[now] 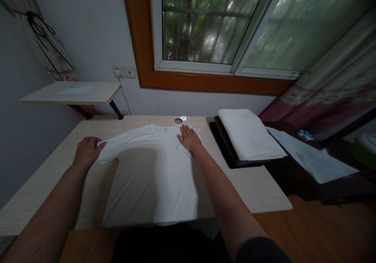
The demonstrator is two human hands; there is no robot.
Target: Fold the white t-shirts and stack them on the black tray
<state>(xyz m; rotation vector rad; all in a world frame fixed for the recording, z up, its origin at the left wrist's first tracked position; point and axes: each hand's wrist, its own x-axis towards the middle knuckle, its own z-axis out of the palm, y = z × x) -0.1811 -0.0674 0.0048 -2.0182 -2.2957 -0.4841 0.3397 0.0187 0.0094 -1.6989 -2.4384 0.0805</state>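
Note:
A white T-shirt (152, 173) lies spread on the pale wooden table, its neckline toward the wall and its lower edge by my body. At the end of the sleeve on the left, my left hand (87, 151) is closed, pinching the cuff between thumb and fingers. The opposite sleeve is folded inward over the shirt. On that fold, beside the collar, my right hand (189, 137) rests palm down with its fingers stretched out. Part of the folded sleeve is hidden under this hand and forearm.
On the table's right side lies a stack of folded cloth (246, 134), white over black. A raised shelf (100, 92) stands at the back left. Behind the table is a wood-framed window (205, 79). Papers (314, 157) lie on a dark surface at the right.

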